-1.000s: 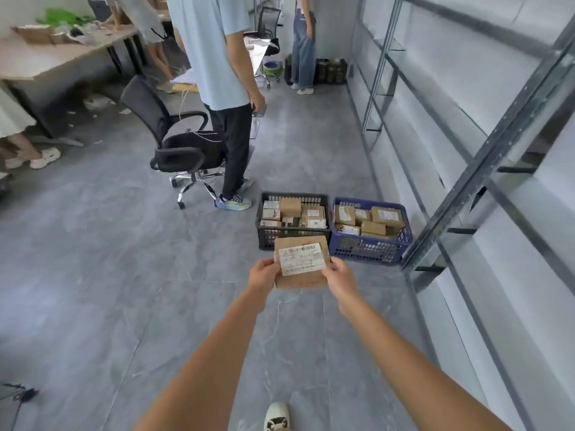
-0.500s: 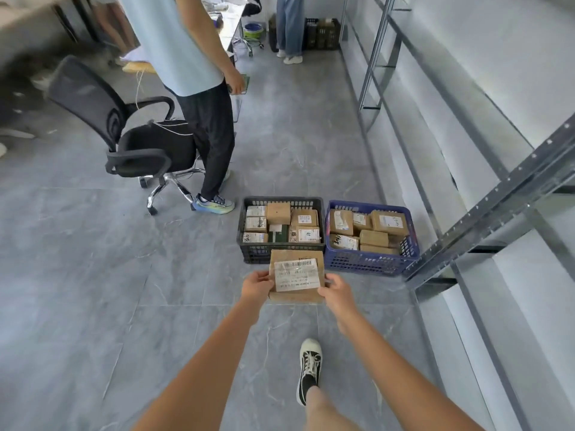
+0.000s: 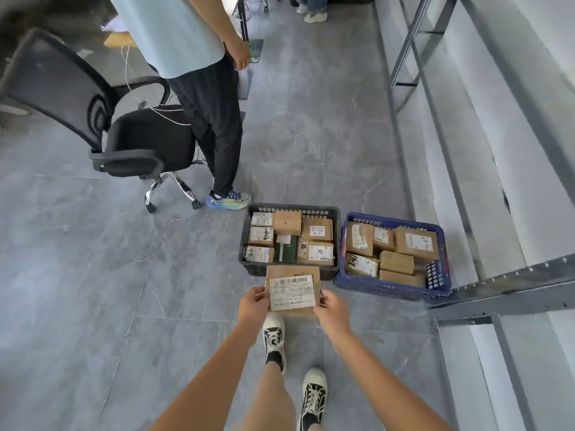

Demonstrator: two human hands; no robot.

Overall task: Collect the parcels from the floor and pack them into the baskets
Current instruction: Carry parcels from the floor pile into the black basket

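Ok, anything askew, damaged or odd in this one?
Nothing damaged or spilled. In the blue basket the parcels lie tilted and overlapping, looser than the rows in the black basket. Both hands, left hand and right hand, hold a labelled box level.

Both arms out front, left hand point(image 3: 253, 304) & right hand point(image 3: 332, 311) fingers curled, gripping.

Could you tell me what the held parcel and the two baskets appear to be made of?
Brown rectangular parcel: likely matte cardboard, with a white paper label. Black slotted basket and blue slotted basket: probably moulded plastic, judging by their perforated walls.
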